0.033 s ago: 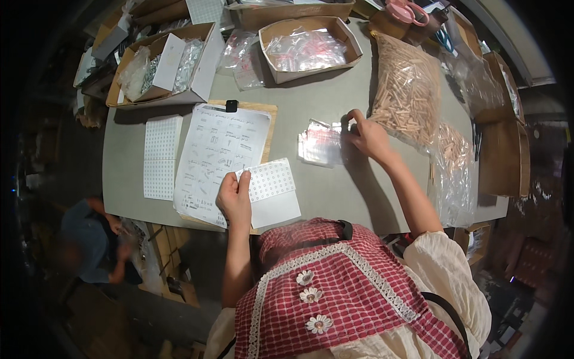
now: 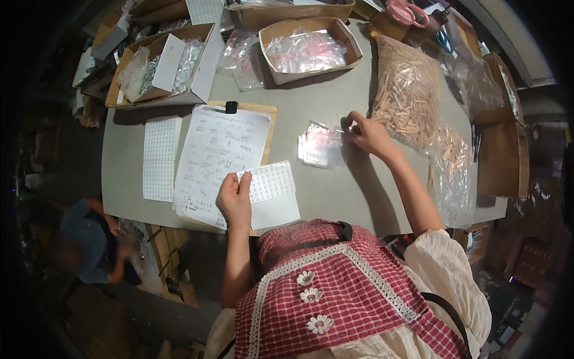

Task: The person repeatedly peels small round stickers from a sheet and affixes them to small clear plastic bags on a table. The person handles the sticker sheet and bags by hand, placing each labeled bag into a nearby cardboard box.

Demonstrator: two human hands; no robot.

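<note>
A white label sheet (image 2: 272,184), printed with small marks in rows, is pinched between the thumb and fingers of my left hand (image 2: 234,197). Its lower part is plain white. At the right edge of a small stack of clear plastic bags (image 2: 320,143) on the table, my right hand (image 2: 368,137) closes thumb and fingers on a bag. Glare hides the bags' detail. Left of my left hand, a clipboard (image 2: 270,122) with a black clip bears a printed paper sheet (image 2: 224,146) with small pictures.
More label sheets (image 2: 160,157) lie left of the clipboard. Behind stand a box of bagged metal parts (image 2: 203,75) and a cardboard tray (image 2: 311,73) of clear bags. At right is a big bag of wooden dowels (image 2: 406,90). Another person (image 2: 89,239) is at lower left.
</note>
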